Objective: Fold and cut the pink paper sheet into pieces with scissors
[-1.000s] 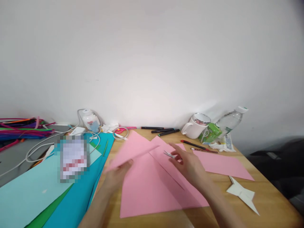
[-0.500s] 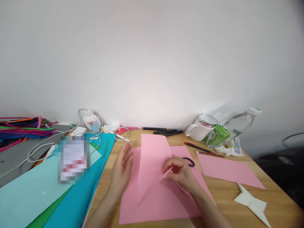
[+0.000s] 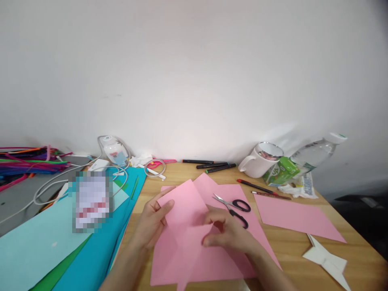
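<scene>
A folded, creased piece of pink paper (image 3: 184, 204) is tilted up off the desk. My left hand (image 3: 151, 220) grips its upper left edge, thumb on top and fingers behind. At the right, my right hand (image 3: 228, 232) has curled fingers around a raised corner of the same paper, the thumb a little apart from the index finger. Beneath lies a larger pink sheet (image 3: 169, 266) on the wooden desk. Scissors (image 3: 233, 208) with black handles rest on the pink paper just beyond my right hand, blades pointing left.
To the right are a pink sheet (image 3: 297, 216), a white folded paper star (image 3: 325, 258), pens (image 3: 256, 186), a mug (image 3: 257, 161), a green box (image 3: 281, 171) and a bottle (image 3: 317, 155). Markers (image 3: 215, 165) lie along the wall. Blue paper (image 3: 91, 258) and a blurred phone (image 3: 92, 202) are left.
The raised pink paper has come down and tilted left. My left hand has gone from open beside it to gripping its edge. The scissors show more fully now.
</scene>
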Motion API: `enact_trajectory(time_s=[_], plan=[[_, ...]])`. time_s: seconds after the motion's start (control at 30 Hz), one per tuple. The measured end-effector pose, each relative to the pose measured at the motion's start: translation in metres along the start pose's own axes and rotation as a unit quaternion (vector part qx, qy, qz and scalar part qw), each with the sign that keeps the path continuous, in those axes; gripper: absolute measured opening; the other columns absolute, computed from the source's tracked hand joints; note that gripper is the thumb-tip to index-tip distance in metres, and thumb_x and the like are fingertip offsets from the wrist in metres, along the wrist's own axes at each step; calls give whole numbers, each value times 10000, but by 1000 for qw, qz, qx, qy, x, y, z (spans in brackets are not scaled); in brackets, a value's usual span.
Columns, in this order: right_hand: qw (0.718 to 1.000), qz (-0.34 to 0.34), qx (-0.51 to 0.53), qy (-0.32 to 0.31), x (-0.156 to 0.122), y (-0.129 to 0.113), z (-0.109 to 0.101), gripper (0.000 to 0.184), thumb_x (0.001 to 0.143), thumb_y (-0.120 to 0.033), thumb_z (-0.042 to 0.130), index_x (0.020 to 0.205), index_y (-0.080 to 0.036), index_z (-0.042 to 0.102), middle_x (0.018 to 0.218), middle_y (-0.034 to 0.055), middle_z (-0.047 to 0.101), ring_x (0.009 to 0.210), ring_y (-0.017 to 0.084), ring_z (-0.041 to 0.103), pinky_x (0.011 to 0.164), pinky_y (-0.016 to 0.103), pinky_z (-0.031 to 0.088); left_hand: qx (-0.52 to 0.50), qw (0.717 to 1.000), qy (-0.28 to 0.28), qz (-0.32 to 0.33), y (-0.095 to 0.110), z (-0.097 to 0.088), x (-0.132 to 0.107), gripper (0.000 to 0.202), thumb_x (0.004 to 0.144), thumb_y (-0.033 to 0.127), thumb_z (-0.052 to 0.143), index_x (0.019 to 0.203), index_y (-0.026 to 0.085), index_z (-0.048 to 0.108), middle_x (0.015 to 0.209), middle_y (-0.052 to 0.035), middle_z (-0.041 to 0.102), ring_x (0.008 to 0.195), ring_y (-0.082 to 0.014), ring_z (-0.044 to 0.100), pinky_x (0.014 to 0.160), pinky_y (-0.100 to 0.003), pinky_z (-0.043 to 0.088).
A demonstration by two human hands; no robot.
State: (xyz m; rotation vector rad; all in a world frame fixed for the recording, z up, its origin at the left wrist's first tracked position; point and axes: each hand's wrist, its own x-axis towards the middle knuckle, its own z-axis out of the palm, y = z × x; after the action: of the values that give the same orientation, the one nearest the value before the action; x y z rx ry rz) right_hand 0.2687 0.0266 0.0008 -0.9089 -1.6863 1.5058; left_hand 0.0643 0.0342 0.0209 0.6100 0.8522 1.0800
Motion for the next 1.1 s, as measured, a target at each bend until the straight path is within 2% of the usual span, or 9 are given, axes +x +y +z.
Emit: enact_trajectory(time_s=[0.17,0.27,0.37,0.47,0.53,0.63,0.73,0.9,1.1], plan=[[978,42,60,194,6,5,6,212,722,-387,675,754,-178,659,775,34,641,748,206,579,662,301,461,93,996,-4,-14,-4,7,-5,474,643,305,747,1089,175,654,838,-87,734,694,-232,678,524,-250,483],[968,52,58,241,8,9,6,231,724,-375,682,766,-152,638,739,35,610,697,181,548,619,281,438,117,993,-9,-6,-4,9,-7,416,687,390,699,1034,163,685,797,-92,735,683,-230,673,517,-246,472],[971,40,14,236,7,12,5,221,701,-361,700,719,-155,622,692,15,572,639,152,504,565,254,400,106,994,-29,11,-3,7,-7,461,706,493,644,996,139,701,806,-124,734,719,-243,672,584,-277,492],[976,36,-33,210,5,11,7,200,709,-343,686,694,-167,593,657,-3,543,602,136,473,529,239,374,149,988,-35,28,-5,4,-5,416,614,366,757,975,164,706,814,-103,736,721,-237,666,625,-288,499],[979,35,-46,194,4,9,10,181,709,-317,685,707,-177,570,668,-10,545,602,131,476,522,231,376,201,979,-11,43,-8,2,-3,317,594,287,771,886,175,724,755,-65,731,667,-211,650,594,-272,493],[979,45,-10,196,3,8,13,281,699,-297,699,911,-206,539,680,-28,558,595,129,506,514,225,400,266,960,50,65,-15,1,-2,176,623,333,736,666,163,714,583,-17,673,535,-162,581,481,-230,439],[975,67,53,204,3,10,14,426,692,-322,709,1047,-217,498,673,-33,573,593,137,537,530,240,432,295,949,81,83,-18,1,-1,236,617,370,729,536,162,655,468,21,577,457,-119,493,418,-203,365],[966,85,104,220,5,12,15,339,638,-318,752,906,-199,582,720,-6,612,629,146,564,572,259,467,297,946,87,92,-17,4,-2,302,620,373,726,467,152,589,428,41,489,430,-88,414,405,-192,305],[962,90,119,228,5,10,17,307,609,-312,777,820,-185,594,702,-5,616,622,148,573,563,258,479,282,954,72,71,-19,2,-2,268,636,388,716,557,141,646,483,18,549,461,-107,462,432,-203,350]])
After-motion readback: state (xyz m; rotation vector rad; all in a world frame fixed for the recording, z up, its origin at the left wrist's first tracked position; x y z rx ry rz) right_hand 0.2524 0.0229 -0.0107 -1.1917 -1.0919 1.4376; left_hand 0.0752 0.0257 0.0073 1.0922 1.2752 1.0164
